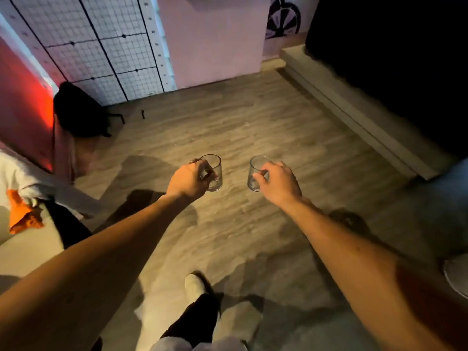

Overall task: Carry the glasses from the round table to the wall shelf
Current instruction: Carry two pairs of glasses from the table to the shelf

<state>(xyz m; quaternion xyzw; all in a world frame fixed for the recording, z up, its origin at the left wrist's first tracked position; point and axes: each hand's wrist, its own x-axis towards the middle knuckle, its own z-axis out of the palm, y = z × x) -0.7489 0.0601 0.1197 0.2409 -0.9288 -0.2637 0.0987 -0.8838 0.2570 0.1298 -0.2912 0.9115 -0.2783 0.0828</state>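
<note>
2 glasses in view, both carried in the air over the floor, 1 per hand. Left glass (pixel 212 172): clear, short, straight-walled tumbler with a thick base, held upright. The left hand (pixel 188 181) grips it from the near side; fingers (pixel 202 164) wrap around the wall below the rim, with fingertips visible through the glass. Rim and base stay uncovered on the far side. Right glass (pixel 255 173): same clear tumbler shape, tilted slightly with its rim toward the left. The right hand (pixel 278 183) closes on it from the right, thumb across the near wall, remaining fingers (pixel 281 164) curled over the far side. Both hands are closed firmly on their glasses. The 2 glasses are near each other, not touching, with bare floor seen between them.

Both forearms are bare and extended forward from the lower corners. Floor (pixel 253 127): wood-grain planks, grey-brown, matte, with dark shadows below the arms. 1 foot in a pale shoe (pixel 193 285) steps forward below the hands, dark trouser leg behind it. Far left: white wall panel with a black wire grid (pixel 106 46), a black bag (pixel 81 110) on the floor at its base. A pale raised step (pixel 349 110) runs diagonally at right.
</note>
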